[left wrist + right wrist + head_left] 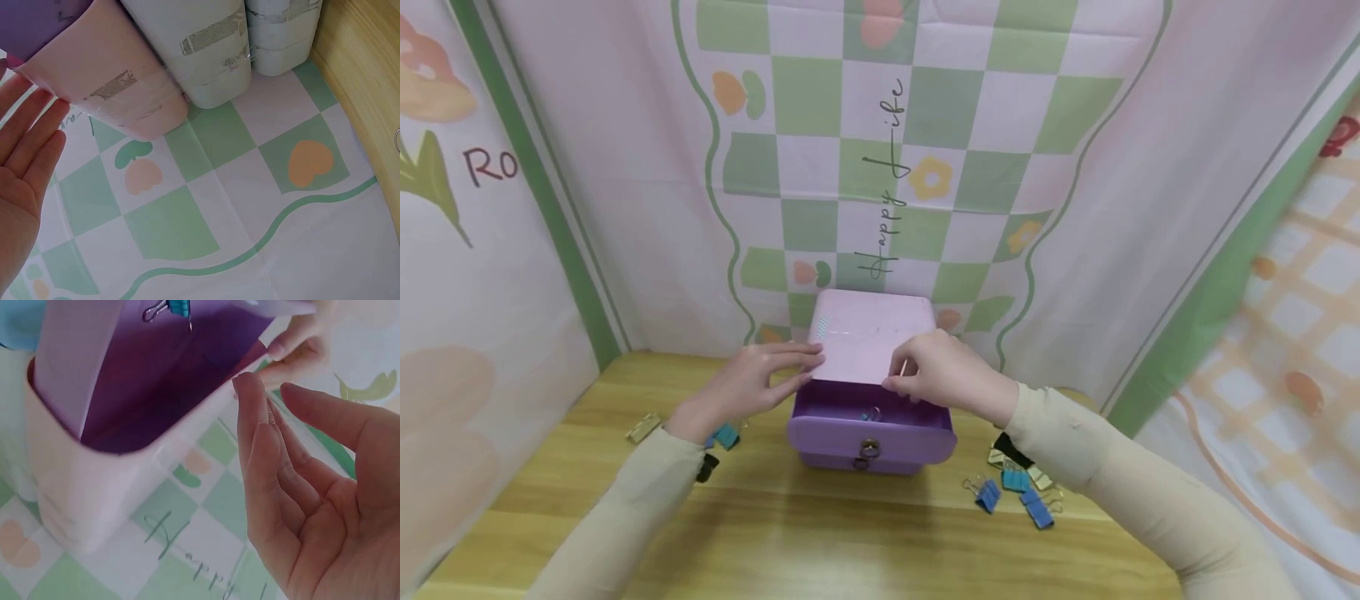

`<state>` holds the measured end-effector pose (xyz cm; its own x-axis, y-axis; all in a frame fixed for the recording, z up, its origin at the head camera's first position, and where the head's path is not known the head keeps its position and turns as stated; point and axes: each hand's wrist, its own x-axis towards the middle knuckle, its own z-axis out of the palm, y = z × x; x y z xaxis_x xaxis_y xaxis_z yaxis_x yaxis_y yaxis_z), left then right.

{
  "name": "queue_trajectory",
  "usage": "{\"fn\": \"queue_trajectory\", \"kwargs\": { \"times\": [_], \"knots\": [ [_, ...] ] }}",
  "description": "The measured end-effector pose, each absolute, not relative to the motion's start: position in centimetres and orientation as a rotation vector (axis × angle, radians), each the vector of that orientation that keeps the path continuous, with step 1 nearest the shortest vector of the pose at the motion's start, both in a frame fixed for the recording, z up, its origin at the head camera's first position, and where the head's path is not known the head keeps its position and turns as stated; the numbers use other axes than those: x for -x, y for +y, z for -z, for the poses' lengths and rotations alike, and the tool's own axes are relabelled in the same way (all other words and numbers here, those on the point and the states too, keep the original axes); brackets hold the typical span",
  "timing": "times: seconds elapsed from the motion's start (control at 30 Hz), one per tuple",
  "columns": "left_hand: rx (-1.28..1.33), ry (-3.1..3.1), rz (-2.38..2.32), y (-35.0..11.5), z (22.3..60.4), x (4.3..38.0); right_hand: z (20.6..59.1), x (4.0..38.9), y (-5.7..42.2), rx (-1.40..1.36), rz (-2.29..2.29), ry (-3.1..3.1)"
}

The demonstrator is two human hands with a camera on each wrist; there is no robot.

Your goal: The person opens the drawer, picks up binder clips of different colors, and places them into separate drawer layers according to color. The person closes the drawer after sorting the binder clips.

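Observation:
A small pink-topped drawer unit (874, 333) stands on the table, its purple upper drawer (835, 433) pulled out. Inside that drawer lies a teal binder clip (872, 414), which also shows in the right wrist view (179, 307). My left hand (752, 379) rests its straight fingers against the unit's left side, near the top front corner. At the front edge of the top, above the drawer, my right hand (943, 375) has its fingers loosely bent. The right wrist view shows a gap between thumb and forefinger of the right hand (312, 481), with nothing held.
Blue binder clips (1037, 508), a teal clip (1016, 481), gold ones and a black one (1013, 450) lie right of the unit. More clips, including a gold one (643, 428) and a black one (707, 468), lie left. A patterned cloth (880, 167) hangs behind.

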<state>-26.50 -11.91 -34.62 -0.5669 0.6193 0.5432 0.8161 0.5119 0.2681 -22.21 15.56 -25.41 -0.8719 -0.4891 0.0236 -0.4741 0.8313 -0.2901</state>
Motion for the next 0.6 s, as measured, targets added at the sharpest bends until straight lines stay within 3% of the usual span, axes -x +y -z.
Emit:
{"fn": "queue_trajectory", "kwargs": {
  "times": [0.6],
  "knots": [
    [1.184, -2.399, 0.700, -11.9, 34.6, 26.5, 26.1, 22.6, 20.3, 0.664, 0.572, 3.086]
  ]
}}
